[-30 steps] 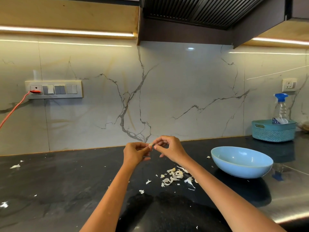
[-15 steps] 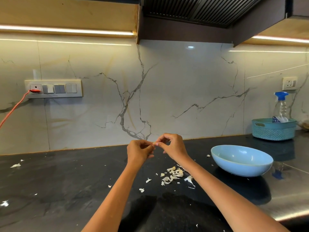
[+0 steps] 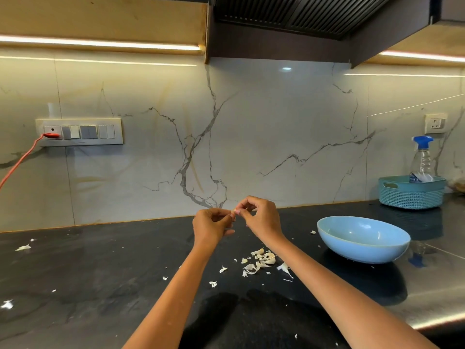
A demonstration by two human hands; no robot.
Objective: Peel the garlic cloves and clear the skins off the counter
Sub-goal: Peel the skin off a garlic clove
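Both hands are raised above the black counter (image 3: 100, 268), fingertips meeting. A small pale garlic clove (image 3: 236, 211) shows between them. My right hand (image 3: 260, 217) pinches it with thumb and fingers. My left hand (image 3: 212, 225) has its fingers curled at the clove's left end, pinching there. Below the hands a pile of white garlic skins (image 3: 261, 261) lies on the counter, with loose flakes around it.
A light blue bowl (image 3: 362, 239) stands right of the pile. A teal basket (image 3: 411, 192) with a spray bottle (image 3: 422, 159) sits at the back right. More skin bits (image 3: 23, 247) lie far left. An orange cable (image 3: 17, 162) hangs from the wall socket.
Both hands have lifted slightly and shifted a little right while working the clove; the fingertips stay together. The skin pile has not moved.
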